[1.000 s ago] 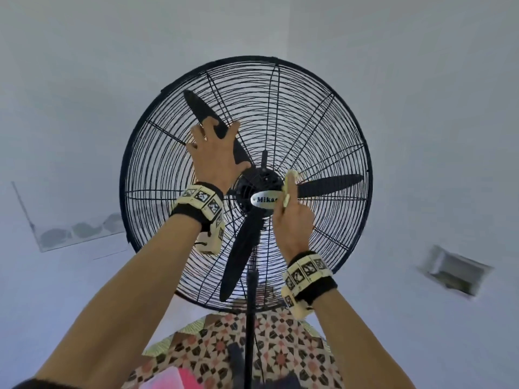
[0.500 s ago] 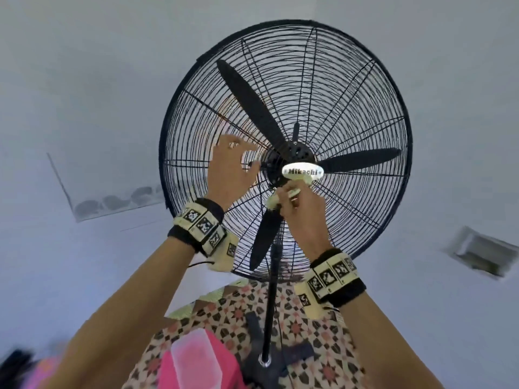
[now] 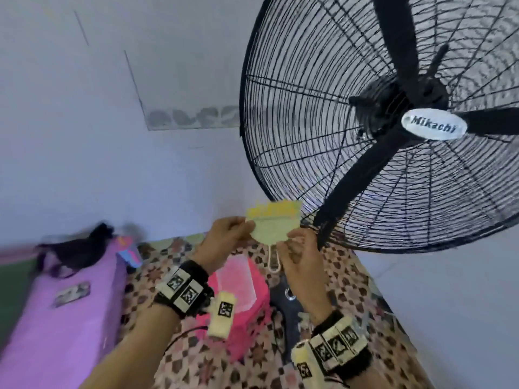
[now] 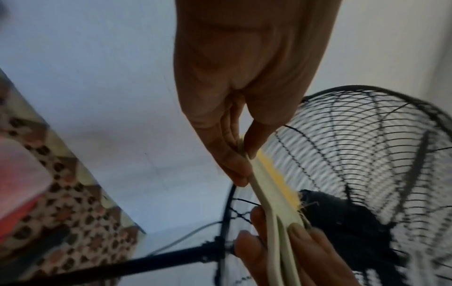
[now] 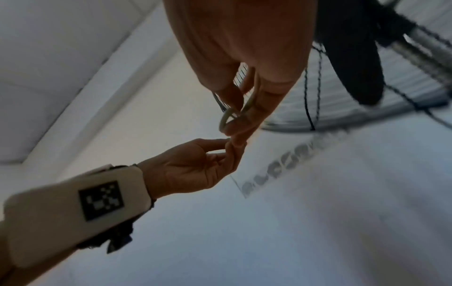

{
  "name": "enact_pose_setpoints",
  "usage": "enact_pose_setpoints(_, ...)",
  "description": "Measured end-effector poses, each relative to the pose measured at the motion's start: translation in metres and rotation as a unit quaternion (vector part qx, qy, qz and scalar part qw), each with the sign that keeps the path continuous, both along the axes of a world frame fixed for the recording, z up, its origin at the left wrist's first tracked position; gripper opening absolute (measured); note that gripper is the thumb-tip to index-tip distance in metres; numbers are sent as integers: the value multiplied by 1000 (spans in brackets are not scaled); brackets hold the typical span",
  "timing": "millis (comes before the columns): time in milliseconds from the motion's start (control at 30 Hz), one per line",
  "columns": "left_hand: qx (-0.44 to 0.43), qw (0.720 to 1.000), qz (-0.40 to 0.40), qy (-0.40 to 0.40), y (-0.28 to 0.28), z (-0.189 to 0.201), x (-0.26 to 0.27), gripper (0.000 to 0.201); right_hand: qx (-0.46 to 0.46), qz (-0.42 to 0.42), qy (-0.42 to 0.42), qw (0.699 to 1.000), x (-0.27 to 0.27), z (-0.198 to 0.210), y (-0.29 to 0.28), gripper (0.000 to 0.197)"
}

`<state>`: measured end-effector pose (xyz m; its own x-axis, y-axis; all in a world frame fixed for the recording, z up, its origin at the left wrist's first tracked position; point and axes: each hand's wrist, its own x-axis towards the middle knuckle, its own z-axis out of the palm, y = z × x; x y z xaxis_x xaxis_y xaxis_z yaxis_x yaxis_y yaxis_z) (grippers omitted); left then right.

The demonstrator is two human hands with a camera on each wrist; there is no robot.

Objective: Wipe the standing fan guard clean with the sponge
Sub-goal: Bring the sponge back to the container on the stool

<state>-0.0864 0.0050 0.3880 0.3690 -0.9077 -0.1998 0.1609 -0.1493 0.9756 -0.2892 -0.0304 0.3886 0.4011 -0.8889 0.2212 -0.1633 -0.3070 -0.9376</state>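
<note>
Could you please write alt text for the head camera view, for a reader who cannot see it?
Both hands hold a pale green and yellow sponge up in front of the person, the left hand pinching its left edge and the right hand its lower right corner. A black standing fan guard fills the upper right, above a patterned floor.

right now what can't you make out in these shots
- Fan guard: its right side is cut off by the head view's edge.
- Fan base: hidden behind the right hand and forearm in the head view.
- Sponge: in the right wrist view the fingers cover all but its loop.
- Dirt on the guard wires: too blurred everywhere.
</note>
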Motion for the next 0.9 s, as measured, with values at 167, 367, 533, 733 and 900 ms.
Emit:
enact_pose_setpoints(167, 62, 995, 81, -10, 24, -74, 22, 29, 172, 40, 30, 984, 29, -92, -3, 58)
enact_pose_setpoints(367, 135, 987, 81, 29, 29, -167, 43, 23, 147, 53, 155, 975, 69, -190, -10, 53)
enact_pose_setpoints(533, 166, 982, 87, -31, 4, -238, 69, 22, 117, 70, 233, 963, 113, -267, -26, 29)
enact_pose_setpoints(733, 288, 936, -28, -199, -13, -356, 85, 39, 116, 72, 382, 914, 148, -364, -52, 27)
enact_pose_setpoints(900, 318, 912, -107, -237, -15, -414, 76, 57, 41, 148, 498, 853, 172, -429, -64, 21)
